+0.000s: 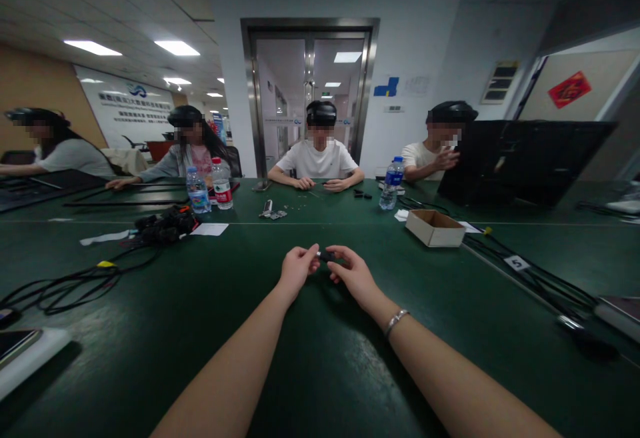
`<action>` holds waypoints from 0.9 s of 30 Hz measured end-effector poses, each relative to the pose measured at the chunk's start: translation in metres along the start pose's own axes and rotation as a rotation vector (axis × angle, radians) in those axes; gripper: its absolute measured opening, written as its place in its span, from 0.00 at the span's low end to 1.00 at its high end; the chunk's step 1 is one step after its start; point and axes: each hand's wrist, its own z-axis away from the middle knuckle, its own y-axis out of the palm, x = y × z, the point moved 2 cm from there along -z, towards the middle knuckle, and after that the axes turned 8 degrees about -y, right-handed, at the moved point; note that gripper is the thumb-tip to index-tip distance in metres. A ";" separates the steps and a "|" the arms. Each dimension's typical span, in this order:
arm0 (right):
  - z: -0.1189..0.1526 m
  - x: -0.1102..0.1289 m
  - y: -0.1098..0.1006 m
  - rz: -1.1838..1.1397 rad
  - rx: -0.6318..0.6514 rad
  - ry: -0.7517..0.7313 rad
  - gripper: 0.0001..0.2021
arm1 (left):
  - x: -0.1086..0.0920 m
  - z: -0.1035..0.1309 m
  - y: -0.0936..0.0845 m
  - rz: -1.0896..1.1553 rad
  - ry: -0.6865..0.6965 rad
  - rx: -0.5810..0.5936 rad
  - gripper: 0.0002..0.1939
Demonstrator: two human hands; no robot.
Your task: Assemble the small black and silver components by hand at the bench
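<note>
Over the green table (pixel 210 305) both my hands meet around a small black piece (pixel 327 256) with a shiny metal end. My left hand (pixel 299 269) pinches the metal end between thumb and fingers. From the other side, my right hand (pixel 354 273) grips the black end, its fingers curled and a silver bangle (pixel 397 323) on the wrist. The piece is too small to tell its exact kind.
Ahead lie small metal parts (pixel 273 211) before a person (pixel 320 158). Right are an open box (pixel 435 230), black cables (pixel 525 275) and a water bottle (pixel 393 185). Left are two bottles, a dark cable bundle (pixel 163 226) and a phone (pixel 20 345). Other people sit around.
</note>
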 end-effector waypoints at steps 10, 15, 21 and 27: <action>0.000 -0.001 -0.001 -0.009 0.022 0.029 0.19 | 0.000 0.000 -0.006 -0.313 0.168 -0.025 0.19; -0.001 0.000 0.000 -0.046 0.007 0.032 0.18 | -0.003 0.003 -0.004 -0.186 0.202 0.041 0.17; 0.000 0.002 0.000 -0.094 -0.013 0.058 0.18 | -0.008 0.008 -0.005 -0.124 0.220 0.091 0.15; -0.003 -0.003 -0.001 -0.157 -0.022 0.100 0.20 | -0.004 0.004 -0.006 -0.042 0.234 0.169 0.15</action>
